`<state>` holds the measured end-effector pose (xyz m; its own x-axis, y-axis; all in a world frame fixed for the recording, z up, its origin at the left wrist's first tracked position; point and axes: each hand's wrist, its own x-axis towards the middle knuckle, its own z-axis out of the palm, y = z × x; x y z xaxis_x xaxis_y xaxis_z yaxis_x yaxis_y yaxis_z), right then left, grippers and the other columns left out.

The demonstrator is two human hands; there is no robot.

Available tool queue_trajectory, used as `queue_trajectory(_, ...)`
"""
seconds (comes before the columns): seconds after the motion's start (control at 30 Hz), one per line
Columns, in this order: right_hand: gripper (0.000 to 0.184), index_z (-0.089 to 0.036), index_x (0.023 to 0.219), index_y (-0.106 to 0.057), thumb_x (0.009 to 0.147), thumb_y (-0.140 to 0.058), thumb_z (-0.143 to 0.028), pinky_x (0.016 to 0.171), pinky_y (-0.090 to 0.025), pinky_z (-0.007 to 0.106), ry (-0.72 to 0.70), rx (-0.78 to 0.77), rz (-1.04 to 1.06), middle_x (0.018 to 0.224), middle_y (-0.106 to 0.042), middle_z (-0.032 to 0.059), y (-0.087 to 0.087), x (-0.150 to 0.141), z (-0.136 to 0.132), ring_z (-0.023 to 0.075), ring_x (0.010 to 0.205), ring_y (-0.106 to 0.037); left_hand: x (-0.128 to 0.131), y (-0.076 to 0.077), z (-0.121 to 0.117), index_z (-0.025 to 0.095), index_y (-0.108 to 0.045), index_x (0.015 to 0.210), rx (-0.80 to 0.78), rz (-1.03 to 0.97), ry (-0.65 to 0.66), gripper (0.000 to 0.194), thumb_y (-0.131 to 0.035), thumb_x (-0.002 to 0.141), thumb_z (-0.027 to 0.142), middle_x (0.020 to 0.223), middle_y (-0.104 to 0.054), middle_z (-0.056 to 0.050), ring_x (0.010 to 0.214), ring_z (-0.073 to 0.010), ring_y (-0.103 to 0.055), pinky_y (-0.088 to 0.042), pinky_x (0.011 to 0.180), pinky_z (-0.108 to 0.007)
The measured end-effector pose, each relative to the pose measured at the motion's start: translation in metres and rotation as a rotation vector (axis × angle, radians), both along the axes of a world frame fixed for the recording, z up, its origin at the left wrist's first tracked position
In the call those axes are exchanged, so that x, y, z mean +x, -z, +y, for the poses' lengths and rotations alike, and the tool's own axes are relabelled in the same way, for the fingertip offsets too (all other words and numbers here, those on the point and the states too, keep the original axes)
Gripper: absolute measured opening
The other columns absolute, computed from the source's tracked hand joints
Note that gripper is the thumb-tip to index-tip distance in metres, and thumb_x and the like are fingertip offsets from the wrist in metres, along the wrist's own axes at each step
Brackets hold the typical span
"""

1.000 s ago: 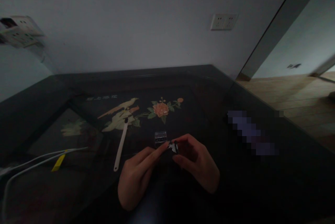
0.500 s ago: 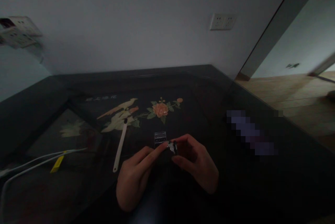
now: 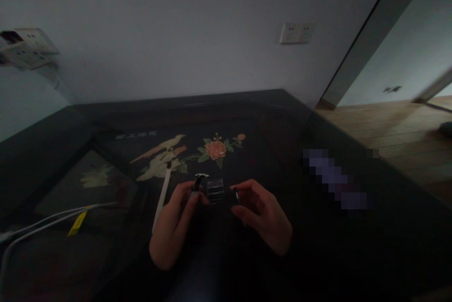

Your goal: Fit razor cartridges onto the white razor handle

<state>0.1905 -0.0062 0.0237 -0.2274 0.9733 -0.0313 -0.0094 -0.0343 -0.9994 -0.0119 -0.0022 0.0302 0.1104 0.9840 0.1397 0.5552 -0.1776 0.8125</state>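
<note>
My left hand (image 3: 176, 224) is closed on a small razor (image 3: 200, 180), its silver T-shaped head pointing up and its dark handle between thumb and fingers. A small dark piece with a pale edge (image 3: 236, 194), perhaps a razor cartridge, is pinched between the thumb and fingers of my right hand (image 3: 266, 217). Between the two hands, a small clear case (image 3: 215, 191) with dark rows inside lies on the dark table (image 3: 268, 151). The razor and the small piece are apart. Dim light hides their finer detail.
A long white stick (image 3: 162, 198) with a black tip lies partly behind my left hand. White cables (image 3: 52, 217) with a yellow tag (image 3: 76, 223) lie at left. A blurred purple object (image 3: 334, 177) is at right. A wall with sockets (image 3: 297, 33) stands behind.
My hands have moved apart. The razor has gone left with my left hand and now stands upright, while the right keeps the small piece. The clear case shows more fully.
</note>
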Motion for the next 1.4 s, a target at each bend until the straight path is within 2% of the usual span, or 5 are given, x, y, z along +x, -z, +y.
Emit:
queue_trajectory(0.13, 0.05, -0.015, 0.102, -0.054, 0.071, -0.07, -0.05, 0.054, -0.04, 0.024, -0.002, 0.008, 0.009, 0.083, -0.06, 0.0047, 0.001, 0.0, 0.002, 0.0118, 0.064, -0.053, 0.001, -0.002, 0.001, 0.019, -0.046, 0.108, -0.043, -0.071, 0.019, 0.028, -0.036, 0.093, 0.04, 0.088, -0.069, -0.004, 0.084, -0.0174, -0.065, -0.048, 0.082, -0.031)
queue_trajectory(0.27, 0.048, -0.015, 0.102, -0.054, 0.071, -0.069, -0.049, 0.053, -0.039, 0.024, -0.015, 0.005, -0.006, 0.08, -0.059, 0.0031, 0.001, 0.0, 0.003, 0.0109, 0.062, -0.051, 0.004, -0.001, 0.0, 0.019, -0.053, 0.105, -0.109, -0.041, 0.057, 0.03, -0.041, 0.091, 0.043, 0.081, -0.067, -0.002, 0.073, -0.0156, -0.063, -0.049, 0.067, -0.026)
queue_trajectory(0.63, 0.045, -0.015, 0.102, -0.054, 0.073, -0.069, -0.046, 0.054, -0.039, 0.023, -0.029, 0.012, -0.027, 0.078, -0.057, 0.0007, 0.001, 0.0, 0.004, 0.0097, 0.062, -0.051, -0.013, 0.013, 0.034, 0.018, -0.06, 0.112, 0.125, 0.405, 0.025, 0.035, -0.046, 0.087, 0.039, 0.104, -0.069, -0.009, 0.09, -0.0219, -0.065, -0.05, 0.081, -0.034)
queue_trajectory(0.87, 0.048, -0.016, 0.102, -0.055, 0.071, -0.069, -0.05, 0.052, -0.039, 0.022, -0.044, 0.016, -0.042, 0.076, -0.054, -0.0007, 0.0, 0.0, 0.003, 0.0092, 0.06, -0.049, -0.011, 0.026, 0.046, 0.018, -0.057, 0.114, 0.092, 0.625, 0.006, 0.03, -0.045, 0.089, 0.031, 0.103, -0.067, -0.008, 0.089, -0.0222, -0.064, -0.049, 0.078, -0.033)
queue_trajectory(1.4, 0.049, -0.016, 0.103, -0.055, 0.072, -0.068, -0.052, 0.054, -0.038, 0.023, -0.058, 0.048, -0.06, 0.074, -0.053, -0.0014, -0.003, -0.001, 0.003, 0.0094, 0.06, -0.049, -0.005, 0.03, 0.049, 0.015, -0.06, 0.109, 0.205, 0.646, -0.001, 0.028, -0.044, 0.091, 0.028, 0.1, -0.064, -0.01, 0.087, -0.0215, -0.064, -0.05, 0.078, -0.033)
